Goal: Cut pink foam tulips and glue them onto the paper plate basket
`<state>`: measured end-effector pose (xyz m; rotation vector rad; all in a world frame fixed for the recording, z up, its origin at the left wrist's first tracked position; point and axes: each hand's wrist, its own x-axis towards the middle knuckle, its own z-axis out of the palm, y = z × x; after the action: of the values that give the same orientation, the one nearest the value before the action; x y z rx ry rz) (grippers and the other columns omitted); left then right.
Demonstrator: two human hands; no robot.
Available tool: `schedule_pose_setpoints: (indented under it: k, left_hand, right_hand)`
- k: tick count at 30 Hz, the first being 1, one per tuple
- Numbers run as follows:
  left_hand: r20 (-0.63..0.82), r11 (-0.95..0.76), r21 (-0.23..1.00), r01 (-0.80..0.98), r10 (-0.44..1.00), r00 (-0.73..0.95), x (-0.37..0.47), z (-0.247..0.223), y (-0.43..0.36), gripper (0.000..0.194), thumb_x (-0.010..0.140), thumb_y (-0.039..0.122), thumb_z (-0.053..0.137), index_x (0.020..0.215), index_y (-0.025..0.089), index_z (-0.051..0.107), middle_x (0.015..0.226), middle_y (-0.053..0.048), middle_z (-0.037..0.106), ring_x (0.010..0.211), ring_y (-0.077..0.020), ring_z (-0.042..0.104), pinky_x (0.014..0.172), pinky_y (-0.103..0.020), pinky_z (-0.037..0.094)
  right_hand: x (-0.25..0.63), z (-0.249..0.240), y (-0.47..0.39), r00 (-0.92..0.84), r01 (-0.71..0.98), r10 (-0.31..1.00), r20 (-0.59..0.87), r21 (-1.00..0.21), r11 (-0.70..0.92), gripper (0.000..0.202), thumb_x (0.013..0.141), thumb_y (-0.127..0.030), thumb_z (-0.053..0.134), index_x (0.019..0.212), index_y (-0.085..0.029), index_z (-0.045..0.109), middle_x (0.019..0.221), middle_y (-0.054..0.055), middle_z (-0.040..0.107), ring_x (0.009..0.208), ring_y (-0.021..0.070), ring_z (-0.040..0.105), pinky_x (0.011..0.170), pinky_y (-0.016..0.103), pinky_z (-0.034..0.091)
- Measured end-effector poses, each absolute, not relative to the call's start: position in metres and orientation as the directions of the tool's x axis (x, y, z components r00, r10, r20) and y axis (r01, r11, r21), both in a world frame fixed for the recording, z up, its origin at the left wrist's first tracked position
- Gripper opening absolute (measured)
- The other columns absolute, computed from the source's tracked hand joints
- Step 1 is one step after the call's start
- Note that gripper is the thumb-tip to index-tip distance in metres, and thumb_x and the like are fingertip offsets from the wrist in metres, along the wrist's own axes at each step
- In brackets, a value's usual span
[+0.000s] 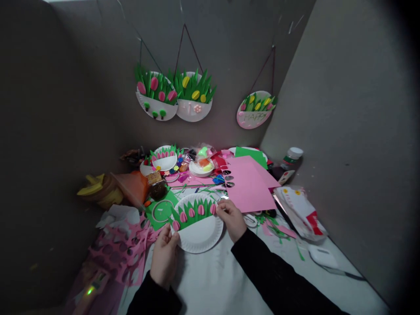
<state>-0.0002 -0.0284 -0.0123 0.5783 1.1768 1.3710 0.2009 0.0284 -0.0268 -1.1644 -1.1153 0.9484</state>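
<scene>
Worktop (pixel 223 280), pale and flat, carries a thick scatter of craft scraps, so the plainest hazard is a sleeve sweeping loose pieces off its edge. The pink paper sheet (pixel 250 186), smooth and matte, lies just behind the right hand, and the pink offcut sheet (pixel 121 249) punched full of oval holes droops at the left, thin enough to snag or tear. Held low over the worktop between both hands is the paper plate basket (pixel 197 223), a white ribbed plate with a half plate across its front, jagged green paper grass and small pink folded tulips. Its stiff rim would crease under a hard pinch, and the tulips, likely only glued, could peel if a thumb dragged over them. The left hand (pixel 165 258) has its grip closed on the lower left rim; the right hand (pixel 232 218) pinches the upper right edge beside the tulips.
</scene>
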Motion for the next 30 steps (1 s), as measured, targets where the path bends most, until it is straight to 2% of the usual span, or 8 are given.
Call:
schedule_pose_setpoints:
  k: [3, 11, 18, 30]
  left_hand:
    - [-0.295, 0.188, 0.895, -0.405, 0.93, -0.218, 0.0, -0.015, -0.029, 0.049, 0.062, 0.028, 0.075, 0.106, 0.015, 0.058, 0.098, -0.007, 0.067, 0.087, -0.0173, 0.064, 0.077, -0.028, 0.049]
    - [-0.258, 0.149, 0.914, -0.376, 0.93, -0.26, 0.002, -0.021, -0.034, 0.052, 0.063, 0.028, 0.074, 0.111, 0.018, 0.058, 0.096, -0.005, 0.067, 0.085, -0.017, 0.064, 0.076, -0.028, 0.048]
    - [-0.208, 0.129, 0.925, -0.358, 0.959, -0.191, 0.007, -0.015, -0.039, 0.045, 0.064, 0.03, 0.073, 0.107, 0.019, 0.06, 0.099, -0.006, 0.067, 0.083, -0.0167, 0.063, 0.072, -0.025, 0.048]
    - [-0.145, 0.09, 0.944, -0.317, 0.977, -0.155, 0.005, -0.025, -0.046, 0.047, 0.069, 0.031, 0.073, 0.113, 0.021, 0.061, 0.114, -0.009, 0.065, 0.099, -0.0211, 0.061, 0.086, -0.03, 0.048]
  right_hand:
    - [0.2, -0.027, 0.027, 0.208, 0.057, 0.967, 0.15, -0.988, 0.141, 0.017, 0.071, -0.027, 0.064, 0.056, -0.019, 0.062, 0.088, 0.005, 0.055, 0.089, 0.0219, 0.052, 0.073, 0.03, 0.038]
    - [0.194, -0.033, 0.029, 0.245, 0.059, 0.956, 0.162, -0.987, 0.152, 0.019, 0.076, -0.029, 0.062, 0.061, -0.02, 0.056, 0.071, 0.0, 0.052, 0.067, 0.0157, 0.047, 0.063, 0.027, 0.036]
    - [0.191, -0.036, 0.032, 0.331, 0.091, 0.921, 0.207, -0.978, 0.188, 0.016, 0.076, -0.027, 0.059, 0.063, -0.02, 0.053, 0.072, 0.0, 0.051, 0.069, 0.0165, 0.048, 0.064, 0.027, 0.037]
    - [0.188, -0.035, 0.033, 0.423, 0.194, 0.85, 0.313, -0.948, 0.253, 0.016, 0.074, -0.018, 0.054, 0.061, -0.022, 0.046, 0.068, -0.001, 0.048, 0.066, 0.0155, 0.044, 0.065, 0.029, 0.036]
